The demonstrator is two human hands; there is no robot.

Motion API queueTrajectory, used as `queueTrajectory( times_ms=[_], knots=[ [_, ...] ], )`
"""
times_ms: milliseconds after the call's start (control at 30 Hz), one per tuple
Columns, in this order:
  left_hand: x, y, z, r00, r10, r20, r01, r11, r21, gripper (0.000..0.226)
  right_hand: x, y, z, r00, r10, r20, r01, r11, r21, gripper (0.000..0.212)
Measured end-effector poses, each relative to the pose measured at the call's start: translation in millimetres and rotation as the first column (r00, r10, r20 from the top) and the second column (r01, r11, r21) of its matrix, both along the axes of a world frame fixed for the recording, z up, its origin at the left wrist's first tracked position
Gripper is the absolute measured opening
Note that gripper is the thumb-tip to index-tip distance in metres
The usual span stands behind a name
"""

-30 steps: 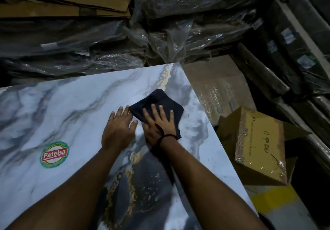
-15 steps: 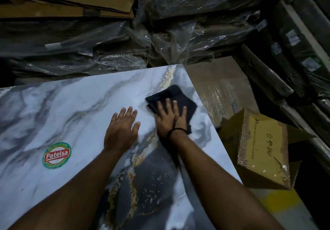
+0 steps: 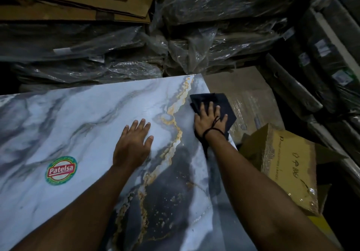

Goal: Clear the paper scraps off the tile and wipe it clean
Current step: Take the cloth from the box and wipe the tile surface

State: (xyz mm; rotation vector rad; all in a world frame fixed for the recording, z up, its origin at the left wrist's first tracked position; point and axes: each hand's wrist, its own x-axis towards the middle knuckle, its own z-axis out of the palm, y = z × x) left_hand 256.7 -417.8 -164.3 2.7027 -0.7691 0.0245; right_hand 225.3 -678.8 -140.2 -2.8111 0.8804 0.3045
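Head view, asker: right fingers [image 3: 211, 107] are spread flat on the dark cloth [image 3: 226, 102], pressing it down, not clutching it. Left fingers [image 3: 142, 124] lie straight too, with the left hand [image 3: 132, 145] flat on the bare tile [image 3: 78, 118] and holding nothing. Cloth sits at the tile's right edge near the far corner, with part of it hanging past the edge. That ok for wiping?

Replier: yeah, reads like the wipe step to me. I can't spot any paper scraps on the part of the tile that shows. I'd have the right hand [image 3: 211, 126] palm-down so the whole cloth bears on the glaze, then overlap strokes back toward the Patelsa sticker [image 3: 61, 169]. Watch that edge tho, the cloth could slip off toward the cardboard box [image 3: 288, 163]. Bracing with the left is smart, a glossy tile probably slides.
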Motion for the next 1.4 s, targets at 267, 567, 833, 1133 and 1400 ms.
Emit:
queueTrajectory(
  times_ms=[267,567,833,1133,1400],
  knots=[
    [2.8,-1.6,2.3,0.999,-0.004,0.032,0.001,0.997,0.076,0.058,14.1,81.7,-11.9,0.937,0.343,0.071,-0.343,0.939,-0.015,0.057],
    [1.8,-0.4,4.1,1.0,-0.002,-0.016,0.002,0.999,0.053,0.059,24.3,-10.9,-2.3,1.0,-0.005,0.003,0.005,1.0,0.001,0.058],
    [21.2,-16.2,19.9,0.99,0.089,0.105,-0.084,0.995,-0.057,0.038,29.8,67.0,-11.3,0.975,0.207,0.078,-0.205,0.978,-0.04,0.059],
    [100.7,-33.5,3.3,0.991,-0.11,-0.072,0.119,0.985,0.127,0.067,21.6,12.0,-11.3,0.993,0.102,0.061,-0.098,0.993,-0.061,0.056],
    [97.8,-33.4,-2.4,0.994,-0.093,-0.052,0.096,0.994,0.061,0.063,51.6,12.1,-4.6,0.999,-0.027,0.02,0.028,0.999,-0.025,0.059]
  ],
)
